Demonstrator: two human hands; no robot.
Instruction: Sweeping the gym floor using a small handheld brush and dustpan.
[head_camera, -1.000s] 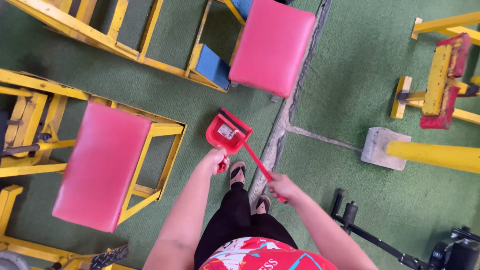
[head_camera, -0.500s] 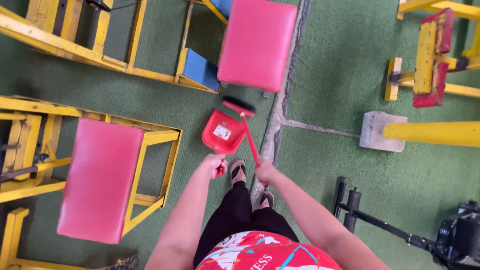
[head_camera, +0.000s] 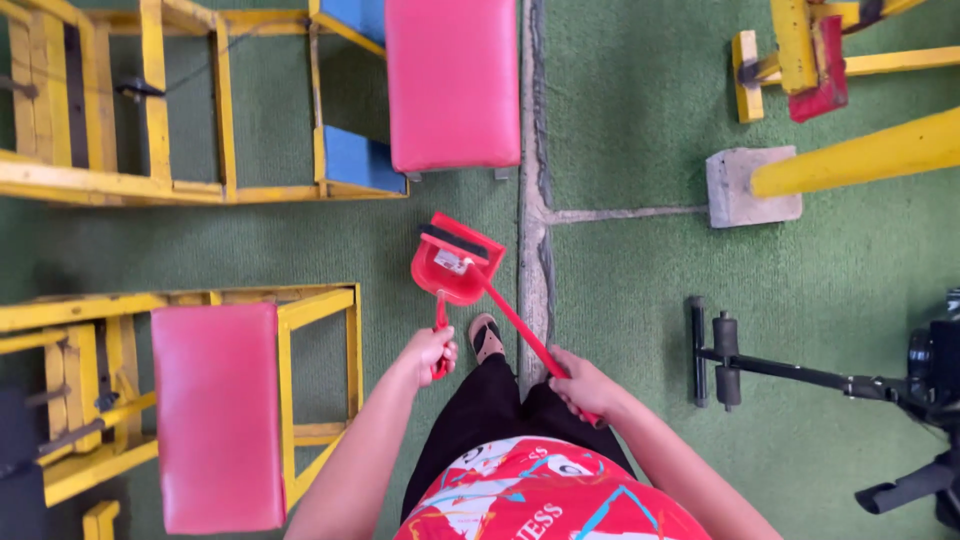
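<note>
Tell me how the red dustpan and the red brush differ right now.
The dustpan is a broad scoop on a short handle; the brush is a narrow head with dark bristles on a long thin handle. The left hand grips the dustpan, the right hand the brush. The dustpan's handle points straight back at the person, while the brush handle runs diagonally, its head over the pan's mouth. Both are red plastic, over green carpet.

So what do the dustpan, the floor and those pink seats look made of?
Dustpan: probably plastic, smooth glossy red moulded shape. Floor: looks like green carpet or turf, matte and fibrous, laid over cracked concrete at the seam. Pink seats: likely vinyl padding, slight sheen, rounded edges.
</note>
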